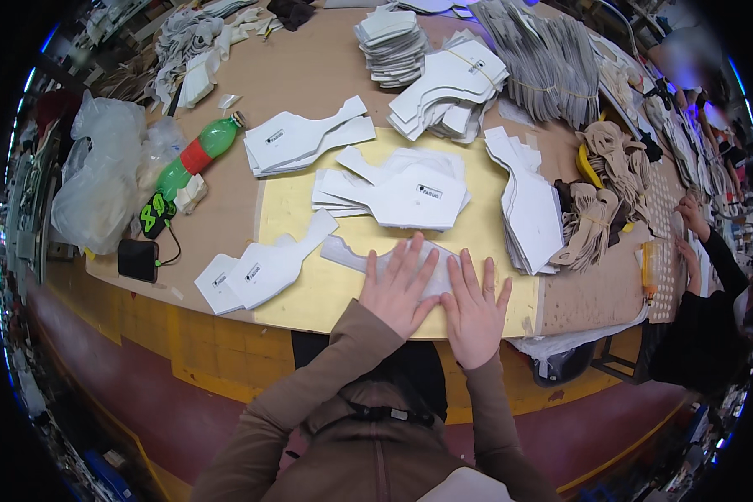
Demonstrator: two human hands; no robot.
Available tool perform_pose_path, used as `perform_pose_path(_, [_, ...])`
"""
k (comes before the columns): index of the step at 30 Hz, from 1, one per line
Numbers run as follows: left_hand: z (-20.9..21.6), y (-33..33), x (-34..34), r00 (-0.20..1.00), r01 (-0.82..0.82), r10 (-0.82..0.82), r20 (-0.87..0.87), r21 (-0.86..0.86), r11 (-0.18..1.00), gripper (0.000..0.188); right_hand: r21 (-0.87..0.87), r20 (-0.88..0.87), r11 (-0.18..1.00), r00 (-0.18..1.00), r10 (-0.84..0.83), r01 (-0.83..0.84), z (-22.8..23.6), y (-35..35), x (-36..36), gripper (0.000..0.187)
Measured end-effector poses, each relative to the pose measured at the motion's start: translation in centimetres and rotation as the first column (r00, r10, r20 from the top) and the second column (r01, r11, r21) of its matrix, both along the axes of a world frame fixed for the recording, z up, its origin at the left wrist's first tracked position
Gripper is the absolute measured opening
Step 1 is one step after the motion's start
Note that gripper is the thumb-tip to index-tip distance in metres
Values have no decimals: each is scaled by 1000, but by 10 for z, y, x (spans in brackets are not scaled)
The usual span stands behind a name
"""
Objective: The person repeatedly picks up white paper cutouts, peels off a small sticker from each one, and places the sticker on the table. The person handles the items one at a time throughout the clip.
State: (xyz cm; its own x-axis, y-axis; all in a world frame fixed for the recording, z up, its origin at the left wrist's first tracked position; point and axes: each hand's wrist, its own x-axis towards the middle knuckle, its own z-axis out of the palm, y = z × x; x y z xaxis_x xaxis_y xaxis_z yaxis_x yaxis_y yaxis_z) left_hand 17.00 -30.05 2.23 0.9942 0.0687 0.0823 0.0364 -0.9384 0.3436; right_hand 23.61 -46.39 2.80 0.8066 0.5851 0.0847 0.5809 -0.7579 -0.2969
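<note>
My left hand [399, 287] and my right hand [475, 308] lie flat, fingers spread, side by side on a thin pale grey cut piece [351, 254] that rests on a yellow mat [293, 205] near the table's front edge. Both palms press down on the piece; neither hand grips anything. To the left of my hands lie white shaped cut pieces [263, 269] with small labels. A stack of similar white pieces [410, 197] sits just beyond my hands on the mat.
More white stacks [305, 138], [452, 88], [529, 205] and grey bundles [552, 58] cover the table. A green bottle [197, 155], a black phone [137, 259] and clear plastic bags [100, 180] are at the left. Tan pieces [602, 192] lie right. Another person's hands [690, 230] work at the right edge.
</note>
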Motion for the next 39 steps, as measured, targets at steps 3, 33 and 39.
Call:
perform_pose_path(3, [-1,1,-13,986,151,-155,-58,-61,987,87,331,-125,940,991,-37,77,1,-8,4,47])
perform_pose_path(33, [-5,212,-84,622,-384,779,-80,-898,214,74,539,-129,833,990,-64,124,-4,-9,-6,26])
perform_pose_path(39, [1,163,-151,646,-755,764,1,-150,638,81,594,-220,785,974,-50,174,6,-3,-4,23])
